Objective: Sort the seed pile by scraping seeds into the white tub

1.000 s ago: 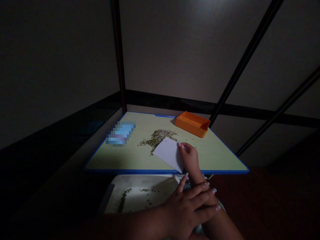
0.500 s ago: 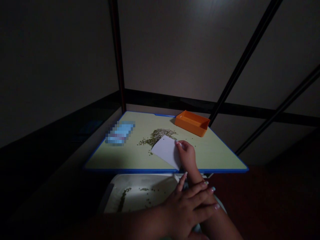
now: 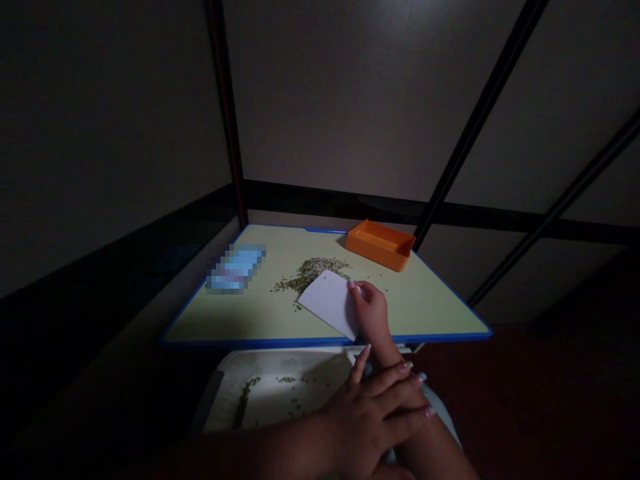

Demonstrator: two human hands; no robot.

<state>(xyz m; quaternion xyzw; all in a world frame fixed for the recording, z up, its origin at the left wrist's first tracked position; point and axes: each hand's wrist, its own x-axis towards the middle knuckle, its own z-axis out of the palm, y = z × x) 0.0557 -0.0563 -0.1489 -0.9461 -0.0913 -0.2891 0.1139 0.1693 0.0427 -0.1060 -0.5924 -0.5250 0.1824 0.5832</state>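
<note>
My right hand (image 3: pixel 372 311) pinches the right edge of a white card (image 3: pixel 329 301), thumb on top. The card is tilted at the near side of a heap of small green and pale beans or seeds (image 3: pixel 320 267), whose exact kind I cannot make out. Its far left edge borders the heap and hides part of it. Across my right forearm rests my left hand (image 3: pixel 367 417), fingers spread and holding nothing.
The pale table (image 3: pixel 425 307) has a blue rim. An orange tray (image 3: pixel 380 247) stands at its back right, and a blurred blue item (image 3: pixel 237 268) lies at the left. Below the front edge is a white bin (image 3: pixel 280 360) with scattered green grains inside.
The whole view has shifted slightly left. Both hands and the card keep nearly the same place relative to the table and the heap.
</note>
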